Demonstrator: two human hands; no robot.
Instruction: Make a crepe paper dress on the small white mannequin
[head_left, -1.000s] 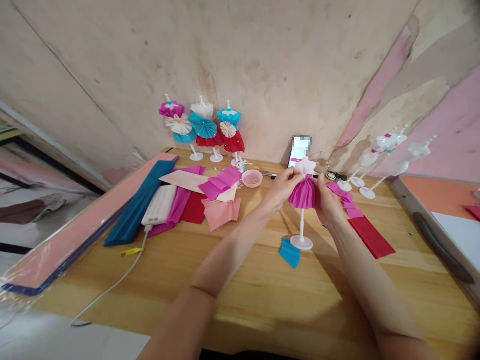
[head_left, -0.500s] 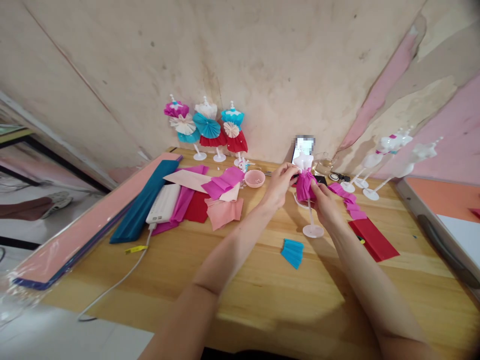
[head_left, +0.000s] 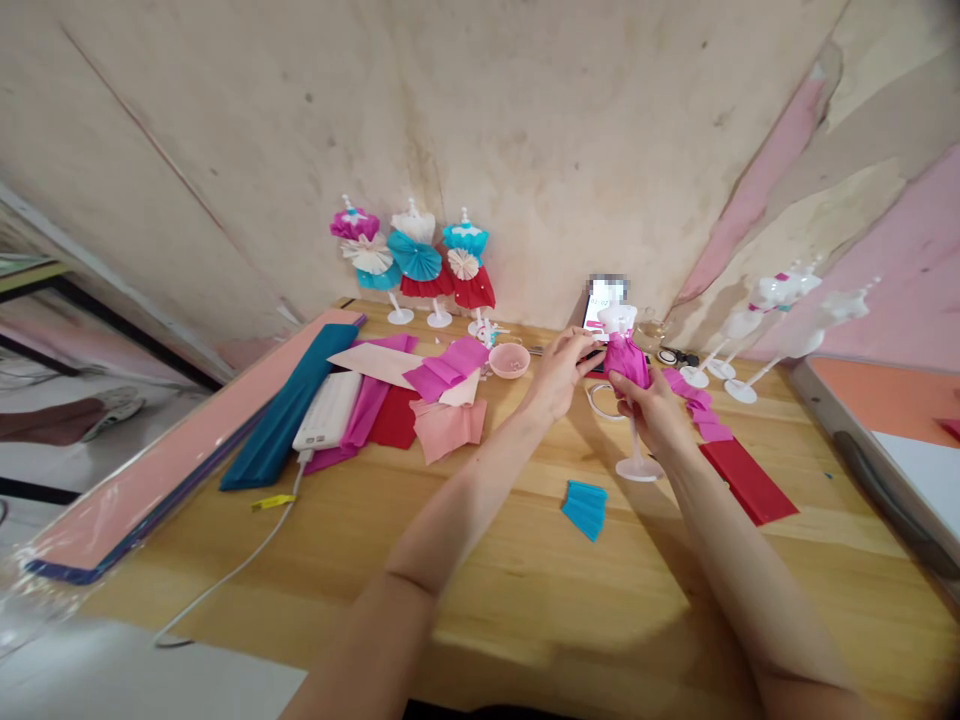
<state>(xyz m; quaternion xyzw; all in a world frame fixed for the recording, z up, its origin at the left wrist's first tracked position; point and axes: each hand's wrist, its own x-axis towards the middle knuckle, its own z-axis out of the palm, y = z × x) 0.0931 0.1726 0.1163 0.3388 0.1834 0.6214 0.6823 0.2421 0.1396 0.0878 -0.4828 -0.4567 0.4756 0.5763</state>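
Note:
A small white dress-form mannequin (head_left: 616, 318) on a stand wears a gathered magenta crepe-paper skirt (head_left: 627, 362). Its round base (head_left: 639, 470) is on the wooden table. My right hand (head_left: 651, 408) is closed on the lower part of the skirt, thumb in front. At the waist's left side, my left hand (head_left: 562, 372) pinches with thumb and forefinger; a small whitish bit shows at the fingertips, too small to name. Behind the mannequin leans a phone (head_left: 596, 305). A pleated blue paper piece (head_left: 586, 509) lies in front.
Three dressed mannequins (head_left: 417, 258) stand by the wall; several bare ones (head_left: 832, 308) stand right. Coloured crepe paper (head_left: 292, 410), a white power bank (head_left: 328, 412) with cable and a pink bowl (head_left: 509, 361) lie left. A red paper strip (head_left: 748, 482) lies right, near a tray (head_left: 821, 395).
The mannequin has shifted slightly right and turned a little. My right hand has moved lower and further across the skirt; my left hand has stayed nearly in place.

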